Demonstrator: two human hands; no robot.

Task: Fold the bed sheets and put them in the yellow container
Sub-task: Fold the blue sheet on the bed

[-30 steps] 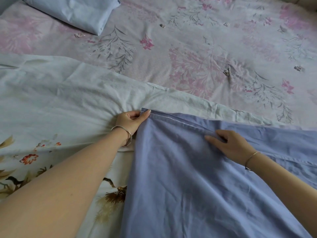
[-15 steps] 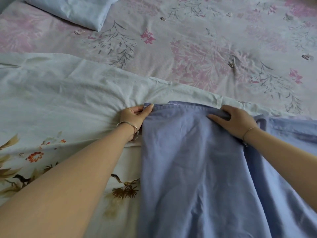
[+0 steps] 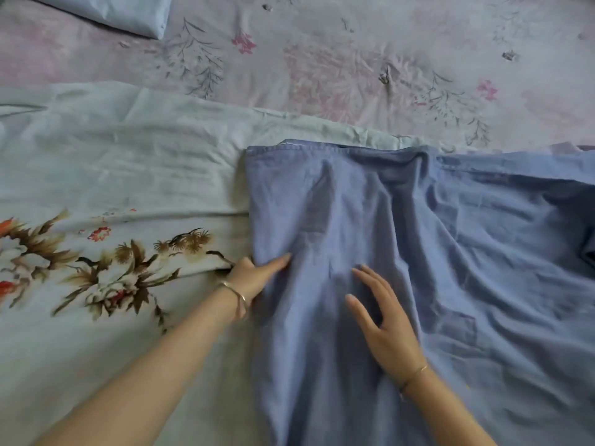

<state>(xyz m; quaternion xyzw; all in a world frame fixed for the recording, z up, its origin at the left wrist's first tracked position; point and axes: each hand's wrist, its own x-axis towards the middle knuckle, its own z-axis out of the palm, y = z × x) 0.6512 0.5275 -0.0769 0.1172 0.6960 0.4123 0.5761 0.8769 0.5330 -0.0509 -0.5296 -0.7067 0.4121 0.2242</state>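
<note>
The big bed with the pink flower cover [image 3: 322,59] fills the far part of the view. On its near left side lies a pale green cotton sheet with brown flowers [image 3: 128,172], spread out flat. On top of that, in the middle and to the right, lies the plain blue cotton bed sheet [image 3: 450,252]. Its far edge is straight, but its right part is full of bumps and wrinkles. A folded light blue cloth [image 3: 112,11] sits at the far left. The yellow container is not in view.

The hands are apart, both on the blue sheet and near the person. The left hand [image 3: 254,278] grips the sheet's left edge, with one finger lying on top. The right hand [image 3: 386,326] lies flat on the cloth with its fingers spread wide. A silver bangle [image 3: 236,296] is on the left wrist.

I think the step is smoothing this fold. To do it well, the left hand should pin the edge in place. The flat right hand should slide to the right and push the wrinkles out. Going slowly would help, so the straight far edge does not slip.
</note>
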